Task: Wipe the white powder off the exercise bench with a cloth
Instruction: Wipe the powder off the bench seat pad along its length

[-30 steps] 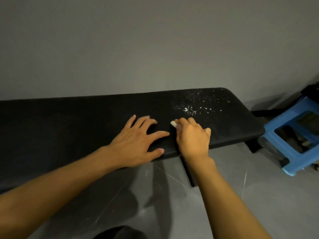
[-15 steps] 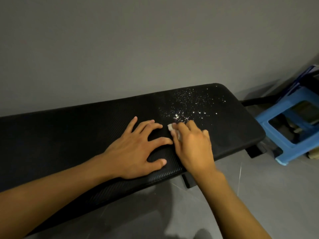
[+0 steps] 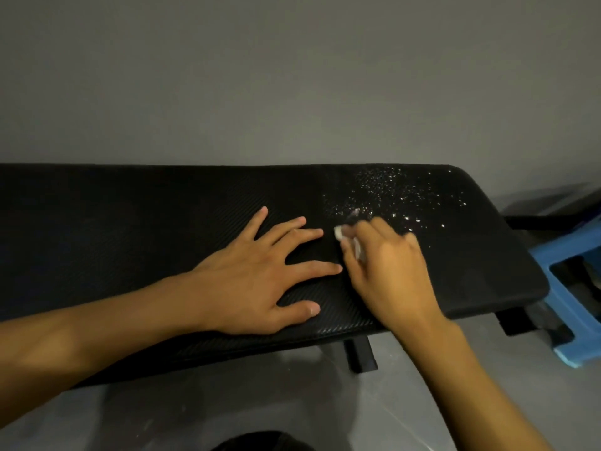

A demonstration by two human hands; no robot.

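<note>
white powder [image 3: 390, 193]: specks scattered over the right end of the counter [image 3: 130, 222], thickest toward the far edge, thinning toward the right corner

cloth [image 3: 340, 233]: small white wad, mostly hidden in the right hand [image 3: 390, 271], one corner poking out past the fingertips. it sits on the pad at the near-left fringe of the powder patch

right hand: fingers curled round the cloth, knuckles up, slightly motion-blurred
left hand [image 3: 257, 281]: flat on the pad, palm down, fingers spread, holding nothing, just left of the right hand with fingertips nearly meeting it. looks like bracing

progress, my read: early. nearly the whole patch is unwiped, cloth only at its edge. pad left of the patch looks powder-free, can't tell whether it was wiped or never dusted. left to do: sweep the far edge and right corner, and keep powder off the floor [image 3: 227, 402]

surface: black padded top with a fine ribbed weave, so specks may lodge in the texture. dark leg [image 3: 361, 354] under the near edge

room: plain grey wall [image 3: 292, 76] right behind, grey floor, blue plastic stool [image 3: 579, 271] off the right end. dim light
</note>
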